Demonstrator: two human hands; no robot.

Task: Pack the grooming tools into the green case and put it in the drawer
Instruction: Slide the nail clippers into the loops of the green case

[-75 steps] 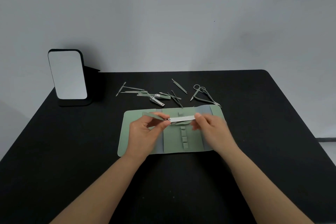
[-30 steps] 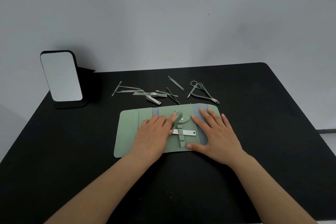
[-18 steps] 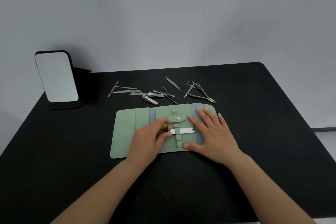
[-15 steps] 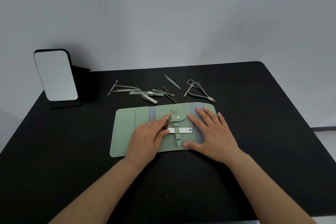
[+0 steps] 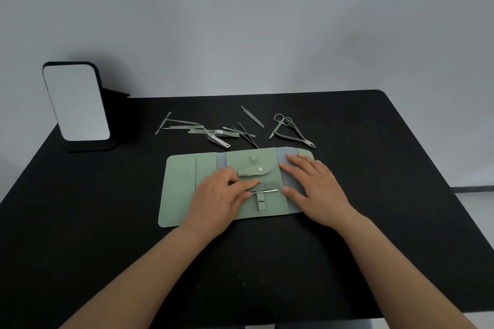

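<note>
Black tabletop [image 5: 374,195] with rounded far corners. Green case [image 5: 181,189] lies unfolded flat at the middle. Just behind it, loose metal tools: nail clippers [image 5: 217,139], scissors [image 5: 279,124], nippers [image 5: 296,136], tweezers [image 5: 252,116], several thin picks or files, hard to separate. Mirror stand [image 5: 76,103] upright at far left.

Dim, soft, slightly blurred light
</note>
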